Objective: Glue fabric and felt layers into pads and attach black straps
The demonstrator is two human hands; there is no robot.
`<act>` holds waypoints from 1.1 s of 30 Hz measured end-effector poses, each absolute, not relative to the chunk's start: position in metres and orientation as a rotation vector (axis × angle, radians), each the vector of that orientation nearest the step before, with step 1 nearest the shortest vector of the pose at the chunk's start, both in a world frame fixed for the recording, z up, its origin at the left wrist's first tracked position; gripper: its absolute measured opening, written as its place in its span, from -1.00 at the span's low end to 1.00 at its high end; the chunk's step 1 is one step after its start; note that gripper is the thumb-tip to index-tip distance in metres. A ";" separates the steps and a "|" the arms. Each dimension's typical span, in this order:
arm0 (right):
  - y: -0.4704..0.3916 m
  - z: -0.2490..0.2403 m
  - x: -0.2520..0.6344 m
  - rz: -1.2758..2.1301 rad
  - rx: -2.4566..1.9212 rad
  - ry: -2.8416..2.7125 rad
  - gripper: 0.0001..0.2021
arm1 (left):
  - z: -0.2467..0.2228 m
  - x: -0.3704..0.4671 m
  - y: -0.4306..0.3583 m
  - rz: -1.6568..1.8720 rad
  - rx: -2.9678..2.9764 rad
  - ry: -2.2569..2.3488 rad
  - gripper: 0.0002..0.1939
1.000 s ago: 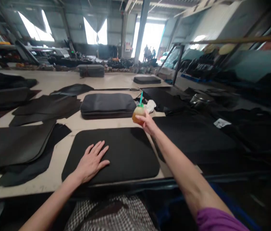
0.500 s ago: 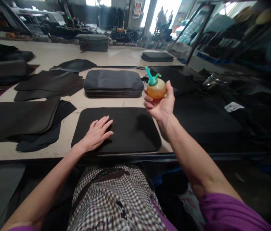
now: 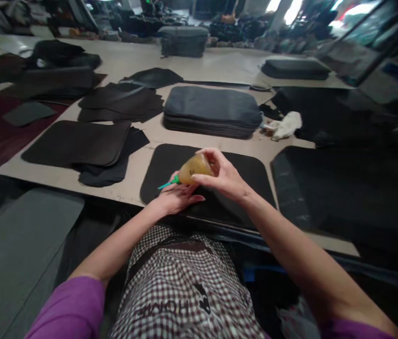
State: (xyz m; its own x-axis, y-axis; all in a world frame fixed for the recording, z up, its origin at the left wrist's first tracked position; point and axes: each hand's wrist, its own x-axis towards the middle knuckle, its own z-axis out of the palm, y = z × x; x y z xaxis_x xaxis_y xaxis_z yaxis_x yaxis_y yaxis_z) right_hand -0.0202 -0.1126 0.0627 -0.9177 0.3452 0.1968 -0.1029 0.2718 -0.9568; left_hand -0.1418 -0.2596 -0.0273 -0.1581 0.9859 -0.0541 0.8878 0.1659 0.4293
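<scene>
A black rounded-corner panel [image 3: 246, 172] lies flat at the table's front edge. My left hand [image 3: 178, 200] rests on its left part, thumb stretched out and its other fingers partly hidden by the bottle. My right hand [image 3: 225, 175] is wrapped round a squeeze bottle [image 3: 195, 169] of amber liquid, tipped on its side above my left hand. The bottle's green nozzle [image 3: 169, 182] points left and slightly down, over the panel's left side.
Behind the panel stands a stack of similar dark panels [image 3: 213, 106]. Loose dark pieces [image 3: 79, 143] lie to the left, and black sheets [image 3: 343, 188] cover the table at right. A crumpled whitish cloth [image 3: 288, 125] sits beside the stack. More stacks [image 3: 184, 41] stand farther back.
The bottle has gone from upright to tilted, and my right hand has brought it down and left over the panel. My left hand stays on the panel. The view has turned left and down.
</scene>
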 end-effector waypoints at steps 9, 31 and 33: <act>-0.136 0.045 -0.044 1.595 -0.230 -2.187 -0.35 | -0.034 -0.143 -0.256 0.595 1.784 2.103 -0.29; -0.022 -0.005 0.179 1.693 -0.745 -0.796 -0.58 | 0.020 -0.146 -0.211 0.486 2.374 1.870 -0.68; -0.024 -0.012 0.184 1.692 -0.775 -0.706 -0.50 | 0.027 -0.133 -0.182 0.399 2.487 1.781 -0.68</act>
